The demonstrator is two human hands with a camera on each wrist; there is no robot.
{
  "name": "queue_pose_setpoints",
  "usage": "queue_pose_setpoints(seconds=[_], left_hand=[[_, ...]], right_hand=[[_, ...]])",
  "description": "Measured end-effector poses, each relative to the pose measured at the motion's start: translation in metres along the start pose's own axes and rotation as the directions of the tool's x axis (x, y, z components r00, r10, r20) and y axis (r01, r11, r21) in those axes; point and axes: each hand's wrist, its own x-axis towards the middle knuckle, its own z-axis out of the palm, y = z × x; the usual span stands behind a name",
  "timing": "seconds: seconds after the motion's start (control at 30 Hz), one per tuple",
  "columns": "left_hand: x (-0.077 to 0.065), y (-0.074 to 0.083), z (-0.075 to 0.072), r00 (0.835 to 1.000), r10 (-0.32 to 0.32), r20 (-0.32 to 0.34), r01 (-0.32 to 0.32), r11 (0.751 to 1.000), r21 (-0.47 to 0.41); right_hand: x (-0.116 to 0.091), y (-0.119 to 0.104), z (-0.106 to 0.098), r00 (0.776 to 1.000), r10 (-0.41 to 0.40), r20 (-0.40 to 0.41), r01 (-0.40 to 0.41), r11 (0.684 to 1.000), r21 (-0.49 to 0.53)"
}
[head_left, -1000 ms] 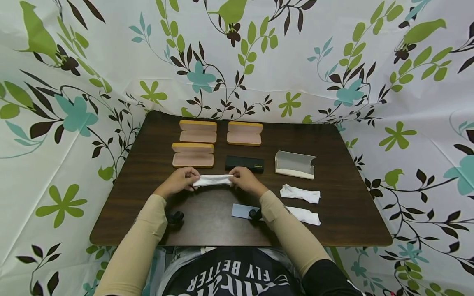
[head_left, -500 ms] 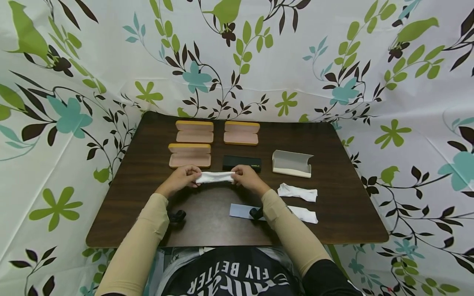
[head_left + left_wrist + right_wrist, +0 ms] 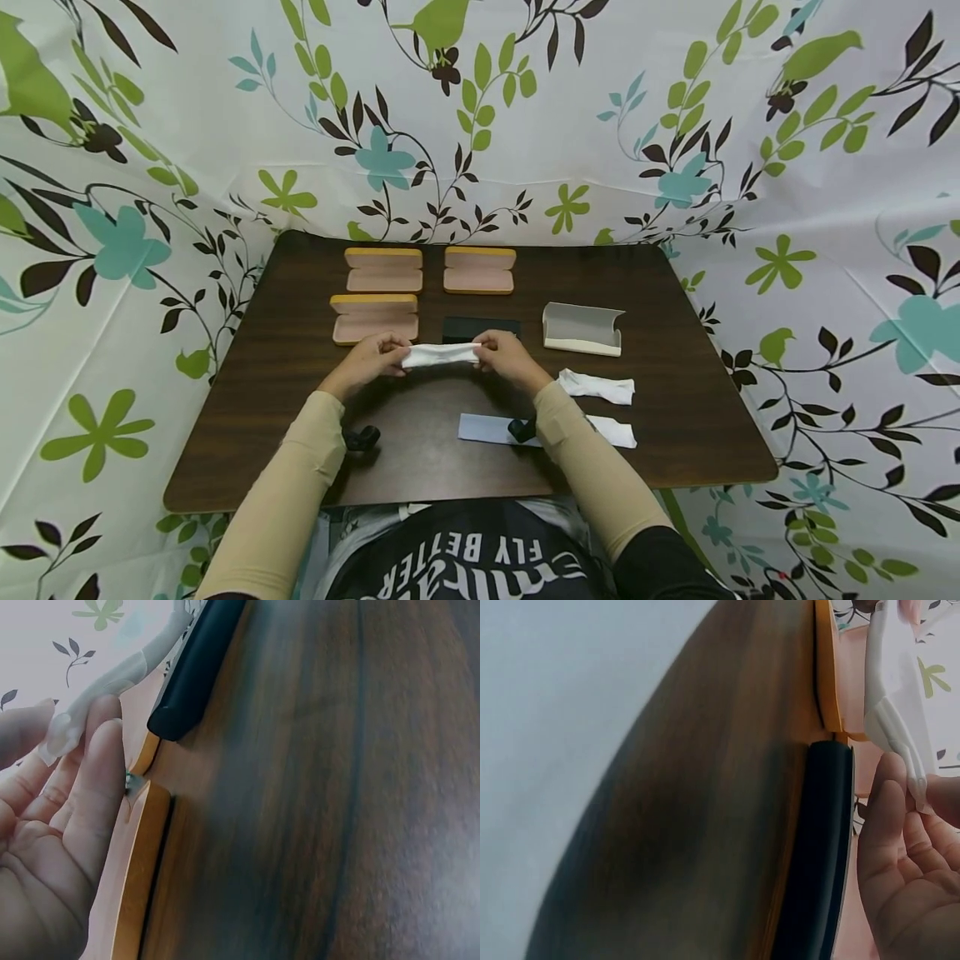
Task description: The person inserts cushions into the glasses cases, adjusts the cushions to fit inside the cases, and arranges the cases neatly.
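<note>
A white folded cloth (image 3: pixel 440 355) stretches sideways between both hands above the table. My left hand (image 3: pixel 372 364) pinches one end between thumb and fingertips. The other end is pinched by my right hand (image 3: pixel 508 354). Both wrist views show the cloth (image 3: pixel 97 690) as a narrow band of folded layers, its end caught in the fingertips. Just beyond it lies a shut dark case (image 3: pixel 465 327), partly covered by the cloth and right hand in the head view. An orange-edged case (image 3: pixel 373 306) stands open with a pink lining beyond the left hand.
Two more open orange-edged cases (image 3: pixel 384 258) are at the back. A cream case (image 3: pixel 581 329) lies open at right. Nearer me are a white cloth (image 3: pixel 597 387), another white cloth (image 3: pixel 615 432) and a light blue strip (image 3: pixel 483 427), partly hidden by the right wrist.
Both hands keep hold of the cloth and have lifted it slightly away from me, so it overlaps the dark case more. The head view has shifted a little; the other things stay put.
</note>
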Motion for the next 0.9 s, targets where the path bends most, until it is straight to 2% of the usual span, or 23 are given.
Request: queue_pose_setpoints(seconds=[0.33, 0.7, 0.9], left_hand=[[0.010, 0.007, 0.006, 1.000, -0.004, -0.011, 0.004, 1.000, -0.022], [0.024, 0.014, 0.013, 0.999, 0.009, -0.042, -0.010, 1.000, -0.020], [0.031, 0.019, 0.015, 0.998, 0.022, -0.057, -0.024, 0.999, -0.047]], right_hand=[[0.000, -0.002, -0.011, 0.998, -0.031, -0.050, 0.031, 0.999, 0.009], [0.006, -0.001, -0.020, 0.995, -0.015, -0.101, 0.017, 1.000, 0.012], [0.008, -0.004, -0.026, 0.993, -0.016, -0.115, 0.022, 0.998, 0.054]])
